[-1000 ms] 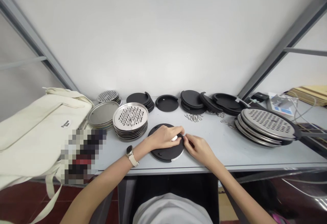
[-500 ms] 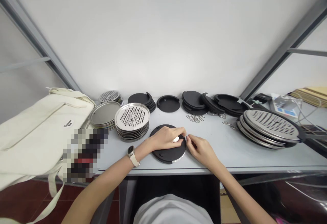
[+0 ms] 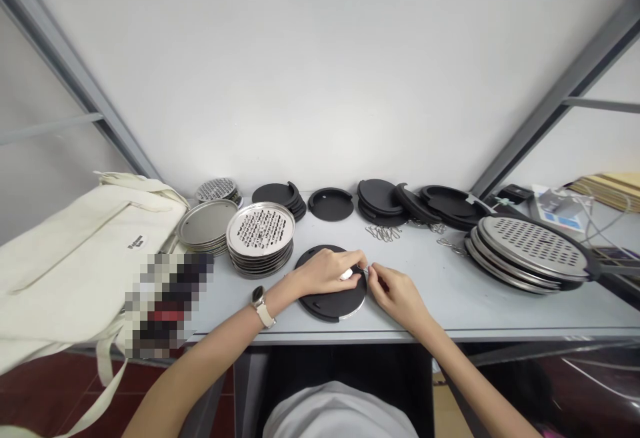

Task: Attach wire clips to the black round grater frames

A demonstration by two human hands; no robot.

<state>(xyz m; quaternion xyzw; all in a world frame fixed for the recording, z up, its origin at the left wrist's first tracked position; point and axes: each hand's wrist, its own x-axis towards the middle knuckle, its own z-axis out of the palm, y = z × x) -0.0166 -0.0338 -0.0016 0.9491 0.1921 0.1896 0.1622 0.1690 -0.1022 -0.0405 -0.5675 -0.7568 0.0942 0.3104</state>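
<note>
Black disc (image 3: 327, 306) lies flat on the gray table (image 3: 450, 311), near the front edge and partly under the left hand. From the left, a big cream bag (image 3: 90, 251) comes first. Next to it is a pile of plain metal plates (image 3: 207, 221), and then a pile of metal plates with holes (image 3: 261, 228). The left arm, with a watch (image 3: 259, 296) on its wrist, reaches in front of these piles. The left hand (image 3: 327, 271) rests on top of the disc with its fingers bent. Its finger and thumb are closed around a small white thing (image 3: 346, 274), which is partly hidden. Just beside it, at the disc's right edge, the right hand (image 3: 397, 295) has its thumb and finger pinched on a small metal bit (image 3: 365, 270). Its other fingers are curled in. The two hands are very close, but the pictures do not show clearly if they touch. Behind the hands are bent wire clips (image 3: 384, 233). Farther right sits a pile of bigger plates with holes (image 3: 535, 245).
</note>
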